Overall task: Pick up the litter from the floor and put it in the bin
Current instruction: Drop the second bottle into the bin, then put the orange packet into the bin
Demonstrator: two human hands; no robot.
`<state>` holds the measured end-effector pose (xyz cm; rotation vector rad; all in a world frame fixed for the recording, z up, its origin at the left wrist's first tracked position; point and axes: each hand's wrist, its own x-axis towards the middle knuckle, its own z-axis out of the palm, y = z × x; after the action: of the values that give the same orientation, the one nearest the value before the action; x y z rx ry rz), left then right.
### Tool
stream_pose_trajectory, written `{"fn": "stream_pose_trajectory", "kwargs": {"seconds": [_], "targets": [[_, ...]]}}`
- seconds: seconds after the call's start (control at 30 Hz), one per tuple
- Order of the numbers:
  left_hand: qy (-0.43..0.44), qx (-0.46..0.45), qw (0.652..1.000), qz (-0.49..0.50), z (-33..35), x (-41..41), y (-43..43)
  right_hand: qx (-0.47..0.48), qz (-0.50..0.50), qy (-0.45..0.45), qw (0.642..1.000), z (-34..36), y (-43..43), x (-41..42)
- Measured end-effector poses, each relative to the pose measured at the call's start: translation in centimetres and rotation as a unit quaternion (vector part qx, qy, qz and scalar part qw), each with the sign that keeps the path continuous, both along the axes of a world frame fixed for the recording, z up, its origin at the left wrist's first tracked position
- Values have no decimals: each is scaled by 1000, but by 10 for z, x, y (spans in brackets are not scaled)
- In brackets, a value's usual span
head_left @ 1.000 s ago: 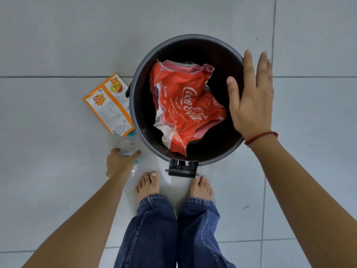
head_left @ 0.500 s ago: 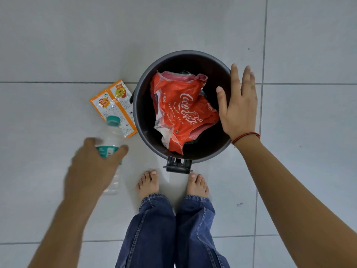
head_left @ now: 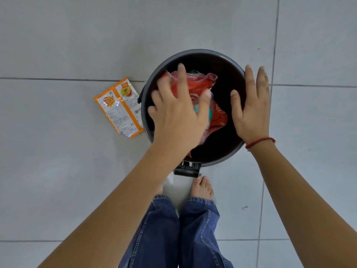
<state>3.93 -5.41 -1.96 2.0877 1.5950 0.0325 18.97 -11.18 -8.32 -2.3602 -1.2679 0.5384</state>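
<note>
Left hand [head_left: 177, 120]: over the mouth of the bin [head_left: 228, 60], fingers [head_left: 181, 74] spread wide and blurred; a teal-and-clear shape just under the thumb, likely a bottle [head_left: 199, 111] leaving the palm; whether any grip remained could not be told

Right hand [head_left: 251, 111]: flat and open at the bin's right rim, holding nothing, red thread [head_left: 259, 142] on the wrist

Step in hand, as judged: release into the bin. Done well, the hand would let go squarely above the opening, clear of the rim, so the piece drops inside rather than glancing off; the right hand should stay out of the drop path

Bin: round, dark, pedal [head_left: 187, 169] at the near side by the bare feet. Contents: a crumpled red wrapper [head_left: 218, 117] with white lettering, filling much of the inside

Floor [head_left: 67, 171]: grey tiles. Orange snack packet [head_left: 119, 107] lying flat just beside the bin's left wall, not yet collected; probably the next item
</note>
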Motion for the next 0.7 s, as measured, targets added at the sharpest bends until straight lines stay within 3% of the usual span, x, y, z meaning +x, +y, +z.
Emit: {"fn": "stream_pose_trajectory", "kwargs": {"seconds": [0.07, 0.13, 0.2, 0.27, 0.37, 0.43, 0.5, 0.57, 0.7], "targets": [[-112, 102, 986, 69, -9, -24, 13, -1, -2, 0, 1000, 0, 1, -1], [-127, 185, 965, 133, -27, -53, 34, -1, -3, 0, 1000, 1, 2, -2], [-63, 134, 967, 209, -57, -82, 39, 0, -3, 2, 1000, 2, 2, -2], [-16, 42, 977, 207, -95, -107, 43, 5, -2, 2, 1000, 0, 1, -2], [-46, -42, 995, 74, -155, -130, 56, 15, 2, -9, 1000, -1, -1, -1], [22, -93, 995, 33, -196, -143, 34, 17, 6, -19, 1000, -2, 0, -1], [166, -189, 967, 45, -230, -158, -34, 13, 12, -36, 999, -3, 0, -2], [223, -256, 936, 91, -268, -182, -98, 6, 22, -64, 998, -5, 1, -2], [212, -242, 946, -43, -294, -202, -151, -3, 31, -93, 995, -7, 0, 1]]}}
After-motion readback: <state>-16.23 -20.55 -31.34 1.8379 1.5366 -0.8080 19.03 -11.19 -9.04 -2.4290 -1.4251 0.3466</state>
